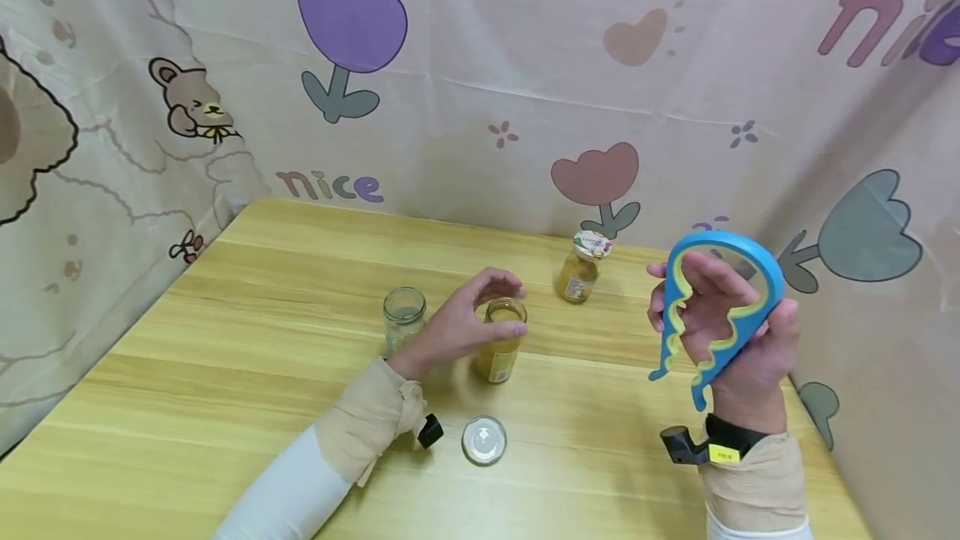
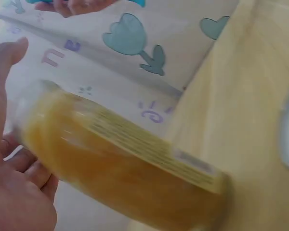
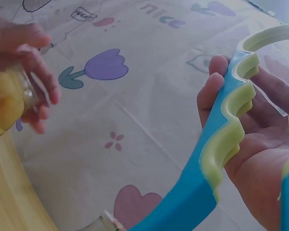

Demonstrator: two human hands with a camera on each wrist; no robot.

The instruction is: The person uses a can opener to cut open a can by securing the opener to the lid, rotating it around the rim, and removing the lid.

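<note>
My left hand is at the neck of an uncovered glass jar of yellow-orange contents, its thumb and fingers spread around the rim with a gap showing. That jar stands upright on the table and looks blurred in the left wrist view. Raised at the right, my right hand holds a blue jar opener with wavy yellow-green inner edges. Its fingertips curl round one arm of the opener. A round silver lid lies on the table in front of the jar.
Behind the left forearm stands an uncovered clear glass jar. A smaller jar with a patterned lid is farther back, near the printed curtain. The wooden table ends against the curtain at the back and sides.
</note>
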